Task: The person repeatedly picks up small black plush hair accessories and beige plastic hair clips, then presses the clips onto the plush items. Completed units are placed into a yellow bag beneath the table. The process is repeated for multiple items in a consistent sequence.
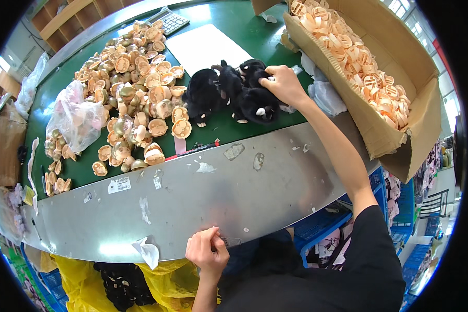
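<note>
Stretched across the work table, my right hand [283,84] has its fingers closed on a black plush toy [253,70] at the right end of a small group. Two more black plush pieces, one in the group's middle [231,83] and one at its left [204,93], lie against it, with small pale parts showing. My left hand [208,253] is at the near metal edge, its fingers curled together; whether anything is in them I cannot make out. A sheet of white paper [205,48] lies just beyond the plush toys.
Many peach-coloured plastic shells [140,93] are heaped at left beside a clear plastic bag [77,117]. A cardboard box [359,112] of pale plastic rings stands at right. A calculator [172,23] sits at the back. Below the edge are a yellow bag [75,281] and blue crates [317,229].
</note>
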Motion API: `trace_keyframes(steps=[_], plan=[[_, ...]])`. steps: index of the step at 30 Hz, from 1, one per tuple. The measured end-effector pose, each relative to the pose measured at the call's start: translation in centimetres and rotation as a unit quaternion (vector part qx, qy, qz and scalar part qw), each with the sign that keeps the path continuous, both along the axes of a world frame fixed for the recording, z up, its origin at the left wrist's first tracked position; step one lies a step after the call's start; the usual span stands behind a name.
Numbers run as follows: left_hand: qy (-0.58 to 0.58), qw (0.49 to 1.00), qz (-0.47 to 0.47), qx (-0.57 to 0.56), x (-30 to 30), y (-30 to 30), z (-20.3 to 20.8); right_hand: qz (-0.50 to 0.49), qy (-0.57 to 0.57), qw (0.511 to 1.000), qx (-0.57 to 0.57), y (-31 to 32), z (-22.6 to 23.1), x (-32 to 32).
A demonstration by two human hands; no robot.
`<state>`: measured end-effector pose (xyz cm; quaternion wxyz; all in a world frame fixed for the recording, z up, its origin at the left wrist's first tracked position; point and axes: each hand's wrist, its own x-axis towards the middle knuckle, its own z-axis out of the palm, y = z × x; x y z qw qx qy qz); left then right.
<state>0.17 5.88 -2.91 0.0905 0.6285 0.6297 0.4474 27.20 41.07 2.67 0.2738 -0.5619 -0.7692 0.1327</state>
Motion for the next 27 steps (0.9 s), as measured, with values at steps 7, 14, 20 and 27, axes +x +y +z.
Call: trace_keyframes(steps=[7, 14, 20, 27], plan=[[-0.033, 0.994, -0.081, 0.065, 0.0, 0.7, 4.6, 0.057, 0.175, 0.979, -0.087, -13.0, 8.1, -4.4], [-0.069, 0.99, -0.052, 0.114, 2.7, 2.1, 5.6, 0.179, 0.401, 0.878, -0.192, -27.5, 5.2, -9.1], [-0.421, 0.897, -0.042, -0.129, 1.0, -0.6, 6.1, 0.08, 0.329, 0.94, -0.044, -29.2, 2.7, -8.3], [-0.637, 0.759, -0.052, -0.12, 1.1, -1.8, 5.7, 0.122, 0.393, 0.895, -0.174, -30.0, 2.9, -9.2]])
